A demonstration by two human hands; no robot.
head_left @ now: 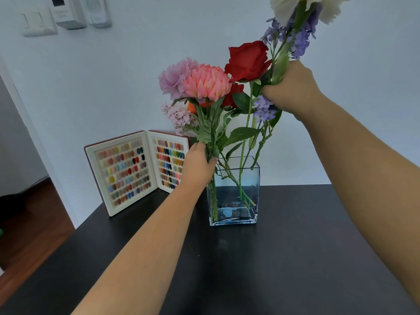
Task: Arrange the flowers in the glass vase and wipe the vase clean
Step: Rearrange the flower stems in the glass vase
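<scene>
Your left hand (197,163) is wrapped around the pink bunch (200,83) right at the glass vase (234,192) rim, stems already inside. Your right hand (289,87) is fisted on the white and purple stems (295,30), up high, tilted right. The opening's straight below-left, with plenty of bare table (295,246) around.
</scene>
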